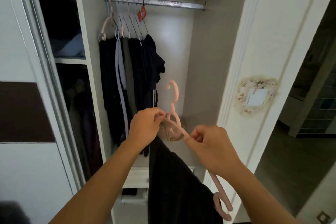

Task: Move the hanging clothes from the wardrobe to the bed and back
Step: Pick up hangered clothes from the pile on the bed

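I hold a pink plastic hanger [174, 96] in front of the open wardrobe, its hook pointing up. My left hand [145, 125] pinches the hanger near its neck. My right hand [212, 143] pinches the hanger's right arm, which runs down past my wrist. A dark garment [174, 183] hangs from the hanger below my hands. Several dark clothes [131, 82] hang on hangers at the left end of the metal rail [172, 3].
The right part of the rail is bare. A sliding door [27, 96] stands on the left, with shelves [71, 60] of folded things behind it. A white door frame [254, 78] and an open doorway lie to the right. White drawers [136, 180] sit low in the wardrobe.
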Demonstrator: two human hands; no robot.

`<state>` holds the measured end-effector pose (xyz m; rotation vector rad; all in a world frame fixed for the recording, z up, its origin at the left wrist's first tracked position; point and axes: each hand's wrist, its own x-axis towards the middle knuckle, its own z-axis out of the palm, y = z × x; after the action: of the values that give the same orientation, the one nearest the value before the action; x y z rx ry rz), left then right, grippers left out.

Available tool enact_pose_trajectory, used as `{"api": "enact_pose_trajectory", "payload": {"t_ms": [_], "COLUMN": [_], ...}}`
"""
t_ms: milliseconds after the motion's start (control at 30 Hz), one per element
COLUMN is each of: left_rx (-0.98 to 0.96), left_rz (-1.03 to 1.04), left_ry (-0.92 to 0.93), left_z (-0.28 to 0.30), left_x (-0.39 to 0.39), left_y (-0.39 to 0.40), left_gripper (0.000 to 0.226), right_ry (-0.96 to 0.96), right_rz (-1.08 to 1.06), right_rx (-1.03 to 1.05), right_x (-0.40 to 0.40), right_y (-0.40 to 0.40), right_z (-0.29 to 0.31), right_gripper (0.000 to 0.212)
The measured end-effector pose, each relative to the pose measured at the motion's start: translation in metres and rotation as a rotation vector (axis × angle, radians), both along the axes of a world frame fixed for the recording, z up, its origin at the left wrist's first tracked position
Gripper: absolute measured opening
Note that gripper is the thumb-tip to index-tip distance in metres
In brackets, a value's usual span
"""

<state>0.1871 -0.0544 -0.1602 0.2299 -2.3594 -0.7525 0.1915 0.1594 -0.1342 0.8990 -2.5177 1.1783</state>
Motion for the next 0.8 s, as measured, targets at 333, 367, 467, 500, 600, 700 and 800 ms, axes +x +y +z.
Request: {"api": "enact_pose_trajectory", "payload": {"t_ms": [333,367,467,500,600,700,800], "left_rx": [-0.085,-0.096,-0.131,-0.145,-0.216,-0.283,-0.357], "left_rz": [0.055,0.052,0.048,0.047,0.046,0.032,-0.005], "left_ry": [-0.008,-0.014,-0.010,0.002,0.049,0.136,0.213], "left_z": [0.033,0.036,0.047,0.050,0.059,0.071,0.088], "left_x": [-0.069,-0.076,-0.097,-0.104,-0.123,-0.142,-0.160], "left_y": [-0.048,-0.053,-0.071,-0.077,-0.100,-0.125,-0.150], "left_gripper": [0.016,0.017,0.020,0.021,0.022,0.022,0.022], "right_ry": [-0.071,-0.070,-0.065,-0.055,0.009,0.052,0.092], "right_rz": [-0.041,-0.040,-0.041,-0.044,-0.085,-0.092,-0.099], "right_rx": [-0.092,-0.089,-0.115,-0.122,-0.127,-0.137,-0.138], "right_x": [-0.103,-0.110,-0.134,-0.143,-0.173,-0.197,-0.219], "right_y": [-0.044,-0.049,-0.070,-0.078,-0.102,-0.129,-0.154], "right_z": [0.034,0.038,0.051,0.055,0.065,0.079,0.096], "right_gripper": [0.037,0.040,0.045,0.045,0.038,0.039,0.040]}}
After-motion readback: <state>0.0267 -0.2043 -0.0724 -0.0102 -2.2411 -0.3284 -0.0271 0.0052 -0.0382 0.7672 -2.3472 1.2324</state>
